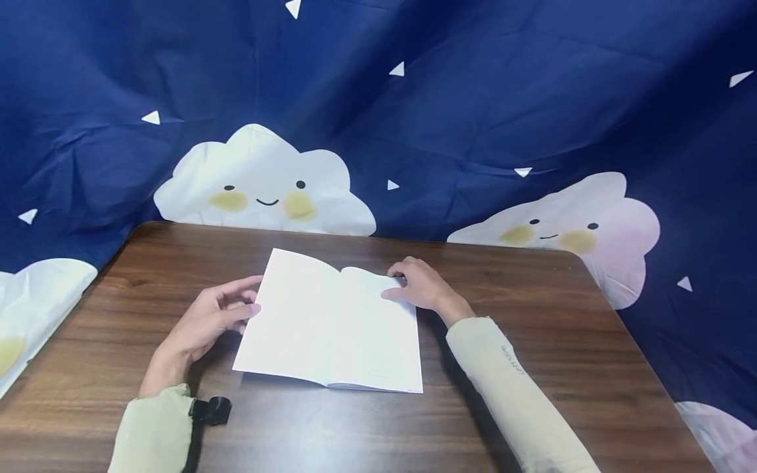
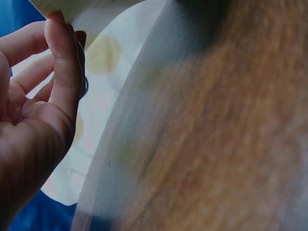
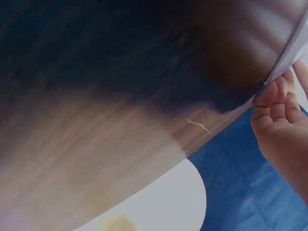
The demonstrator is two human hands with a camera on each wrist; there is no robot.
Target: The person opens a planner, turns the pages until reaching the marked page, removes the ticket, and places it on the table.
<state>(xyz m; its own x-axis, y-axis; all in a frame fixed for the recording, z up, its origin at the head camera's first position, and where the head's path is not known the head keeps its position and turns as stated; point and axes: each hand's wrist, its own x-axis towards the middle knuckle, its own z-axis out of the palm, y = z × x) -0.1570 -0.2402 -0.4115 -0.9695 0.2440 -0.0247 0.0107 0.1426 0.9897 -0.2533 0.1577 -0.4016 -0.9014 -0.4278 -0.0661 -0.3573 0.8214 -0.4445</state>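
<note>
A thin notebook (image 1: 296,322) lies spread open on the wooden table, its pages white and looking blank in the head view. My left hand (image 1: 204,322) holds the left edge, thumb over the page and the other fingers partly behind it. In the left wrist view, the thumb of that hand (image 2: 48,91) meets a page (image 2: 89,12) at the top. My right hand (image 1: 422,284) grips the upper right corner, thumb on the page and fingers at the far edge. The right wrist view has its curled fingertips (image 3: 272,96) against the notebook's edge (image 3: 291,55).
The brown wooden table (image 1: 532,341) extends around the notebook. Behind it hangs a blue curtain (image 1: 426,125) printed with white clouds and triangles. A black strap with a small device (image 1: 211,410) sits at the left sleeve's cuff.
</note>
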